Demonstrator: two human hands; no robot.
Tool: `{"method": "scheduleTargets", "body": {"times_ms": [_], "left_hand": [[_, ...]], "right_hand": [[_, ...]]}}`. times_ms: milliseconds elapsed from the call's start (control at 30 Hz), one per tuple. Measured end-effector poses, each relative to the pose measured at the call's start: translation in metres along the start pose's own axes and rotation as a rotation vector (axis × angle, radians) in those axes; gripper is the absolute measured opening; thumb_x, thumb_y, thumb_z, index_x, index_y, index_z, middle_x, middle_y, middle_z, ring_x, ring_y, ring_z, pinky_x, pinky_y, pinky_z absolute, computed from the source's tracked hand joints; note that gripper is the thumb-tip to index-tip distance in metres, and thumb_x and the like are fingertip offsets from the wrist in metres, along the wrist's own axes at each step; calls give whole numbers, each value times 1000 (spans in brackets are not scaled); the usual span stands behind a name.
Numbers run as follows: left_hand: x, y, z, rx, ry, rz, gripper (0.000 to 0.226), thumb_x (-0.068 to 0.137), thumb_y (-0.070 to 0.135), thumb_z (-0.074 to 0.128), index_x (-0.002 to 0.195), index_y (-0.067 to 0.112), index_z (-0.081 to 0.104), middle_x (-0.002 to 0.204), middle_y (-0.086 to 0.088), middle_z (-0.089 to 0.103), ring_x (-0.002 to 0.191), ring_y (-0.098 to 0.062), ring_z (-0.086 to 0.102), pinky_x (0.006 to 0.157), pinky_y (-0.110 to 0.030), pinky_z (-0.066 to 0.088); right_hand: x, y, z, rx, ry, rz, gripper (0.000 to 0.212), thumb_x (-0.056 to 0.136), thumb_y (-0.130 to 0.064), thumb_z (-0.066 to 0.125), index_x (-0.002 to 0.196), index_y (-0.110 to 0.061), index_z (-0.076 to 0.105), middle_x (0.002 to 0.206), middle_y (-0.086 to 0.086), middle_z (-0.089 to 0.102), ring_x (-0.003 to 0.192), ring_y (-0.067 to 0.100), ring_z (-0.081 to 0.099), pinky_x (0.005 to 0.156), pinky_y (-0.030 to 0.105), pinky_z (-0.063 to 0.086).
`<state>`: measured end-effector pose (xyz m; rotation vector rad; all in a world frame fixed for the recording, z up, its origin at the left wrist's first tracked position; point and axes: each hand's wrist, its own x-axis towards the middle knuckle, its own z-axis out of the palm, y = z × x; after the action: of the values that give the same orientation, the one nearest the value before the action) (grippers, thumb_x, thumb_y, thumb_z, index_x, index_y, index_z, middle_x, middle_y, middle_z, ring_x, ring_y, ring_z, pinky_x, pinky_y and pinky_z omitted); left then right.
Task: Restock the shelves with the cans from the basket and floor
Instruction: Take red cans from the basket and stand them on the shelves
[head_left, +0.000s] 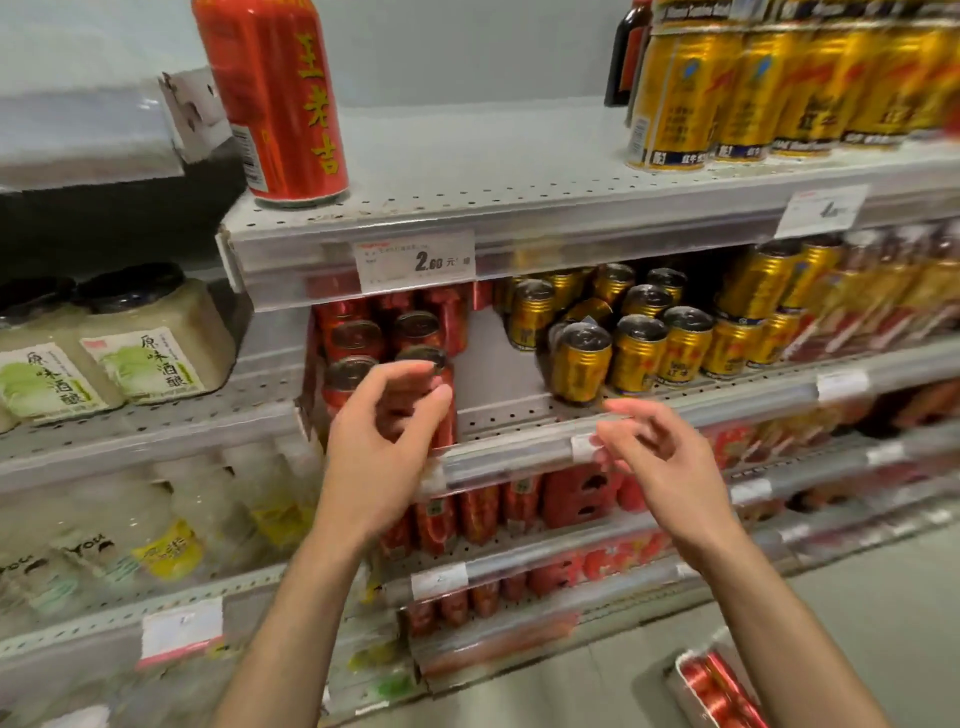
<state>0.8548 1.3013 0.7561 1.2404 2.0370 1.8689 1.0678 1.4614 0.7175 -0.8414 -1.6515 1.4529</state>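
Note:
On the middle shelf (498, 405) stand several red cans in rows at the left. My left hand (379, 441) is at the front right red can (448, 431), thumb on its lid rim and fingers curled against its side. My right hand (665, 462) hovers in front of the shelf's edge rail with fingers loosely curled and nothing in them. To the right on the same shelf stand several gold cans (582, 364), with a bare gap of shelf between the two groups. A wrapped pack of red cans (719, 691) lies on the floor at the bottom right.
A tall red can (275, 98) stands alone on the top shelf (467, 171), with gold cans (685, 93) at its right end. Jars of rice wine (150, 338) fill the bay to the left. Lower shelves hold more red cans (478, 512) and red packs.

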Motion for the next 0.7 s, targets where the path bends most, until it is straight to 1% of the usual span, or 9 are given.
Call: {"method": "scheduleTargets", "body": {"times_ms": [33,100,200,300,367,433,467,567,700], "left_hand": [[-7,-1,5,-38,-24,5,15,95,28,72,109,32,71,102,16,74,93,-3,70,79,-14,54],[-19,-2,19,-118,-99,-34,14,95,27,72,108,30,72,98,9,75,91,-7,71,77,-19,56],[-34,-6,54,-265,-203,-130,12,94,19,72,103,27,71,93,0,76,85,-4,73,71,-17,56],[-51,-11,96,-331,-321,-188,19,95,10,69,100,28,70,93,-5,76,77,-9,72,68,-16,54],[-62,-14,127,-343,-403,-215,18,96,10,68,101,27,70,96,-10,76,79,-13,71,70,-21,55],[-71,-12,160,-342,-479,-226,13,95,12,69,104,22,71,99,-14,76,83,-17,70,76,-30,56],[-75,-10,178,-338,-514,-229,12,95,13,70,105,20,71,99,-14,76,84,-18,69,78,-32,55],[-86,-3,231,-323,-611,-241,13,94,11,71,106,18,71,94,-12,77,79,-8,70,69,-21,55],[-98,2,305,-328,-693,-300,16,93,12,73,109,15,72,91,-3,79,75,-4,73,64,-14,53]], "right_hand": [[-14,3,-12,1,52,21,19,96,-13,73,115,-16,71,80,0,78,76,10,75,70,18,57],[-43,10,-37,-16,154,68,17,96,-12,73,113,-12,71,73,-4,75,72,5,71,66,16,55],[-85,21,-81,-33,333,144,15,95,-8,72,110,-8,72,73,-1,73,67,8,68,61,15,54],[-122,32,-124,-36,477,226,15,97,-5,67,112,-4,70,75,5,74,59,9,65,57,18,53],[-143,41,-152,-27,570,268,16,99,-3,65,114,-3,69,77,8,73,58,9,65,56,18,54],[-160,50,-179,-26,648,295,14,99,-3,65,112,-6,70,75,4,74,58,8,66,56,17,54],[-167,56,-192,-31,681,307,13,99,-5,65,111,-8,71,74,2,75,60,9,66,56,18,54],[-181,74,-232,-31,769,332,12,99,-9,67,109,-12,72,76,2,77,64,11,67,60,21,55],[-186,103,-289,-16,841,380,12,98,-15,68,108,-19,72,82,6,79,69,13,69,68,30,55]]}}
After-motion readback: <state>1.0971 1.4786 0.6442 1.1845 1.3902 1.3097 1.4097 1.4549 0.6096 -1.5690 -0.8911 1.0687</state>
